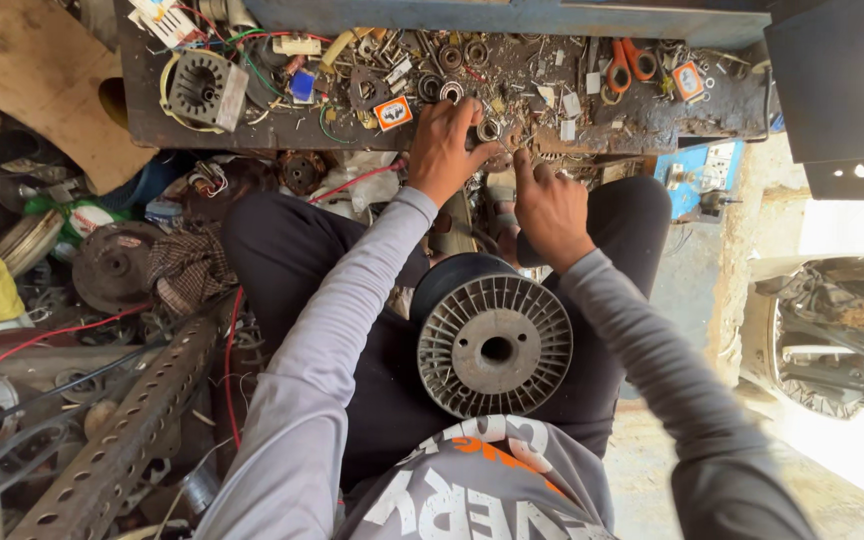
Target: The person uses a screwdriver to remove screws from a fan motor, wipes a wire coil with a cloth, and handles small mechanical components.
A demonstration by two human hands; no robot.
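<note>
My left hand [442, 150] reaches to the front edge of the cluttered workbench [192, 125] and grips a small round metal part [489, 130] with its fingertips. My right hand [549, 210] is just below and to the right of it, fingers curled near the same part; what it pinches is too small to tell. A large grey ribbed plastic spool [494, 345] with a black core rests on my lap between my arms. Both arms wear grey long sleeves.
The bench holds bearings [449, 58], orange-handled scissors [627, 62], a wound motor stator [202, 88], wires and small scraps. A perforated metal angle bar [122, 440], round motor parts and cloth lie at the left. A blue socket board [700, 168] hangs at the right.
</note>
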